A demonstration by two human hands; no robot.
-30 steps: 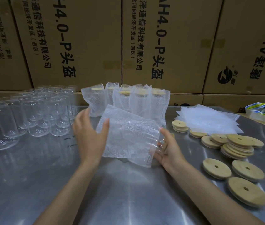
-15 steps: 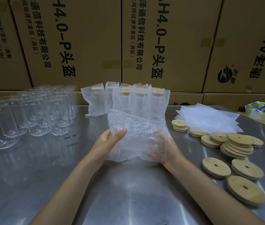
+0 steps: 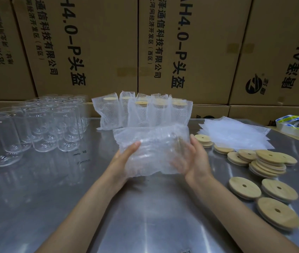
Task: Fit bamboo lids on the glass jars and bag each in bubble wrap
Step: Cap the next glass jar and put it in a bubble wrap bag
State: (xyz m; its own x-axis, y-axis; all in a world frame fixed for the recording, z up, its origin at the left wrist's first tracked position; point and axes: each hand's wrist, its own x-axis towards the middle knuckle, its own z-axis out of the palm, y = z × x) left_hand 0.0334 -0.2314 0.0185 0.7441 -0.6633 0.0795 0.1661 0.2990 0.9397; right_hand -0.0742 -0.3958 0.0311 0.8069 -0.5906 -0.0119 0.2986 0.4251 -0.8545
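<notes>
A glass jar lies sideways inside a bubble wrap bag (image 3: 152, 148), held just above the steel table at the centre. My left hand (image 3: 125, 157) cups the bag's left end, thumb on top. My right hand (image 3: 192, 161) holds the right end, where the jar's bamboo lid shows faintly through the wrap. Bare glass jars (image 3: 40, 128) stand grouped at the left. Several bagged, lidded jars (image 3: 145, 112) stand in a row behind the held bag. Loose bamboo lids (image 3: 267, 161) lie at the right.
A stack of flat bubble wrap bags (image 3: 234, 134) lies at the back right beside the lids. Rolls of tape (image 3: 298, 125) sit at the far right edge. Cardboard boxes (image 3: 93, 46) wall off the back of the steel table (image 3: 145, 216).
A second ago the bag was held up flat and tilted. Both hands have since closed round it and turned the jar in it sideways, low over the table.
</notes>
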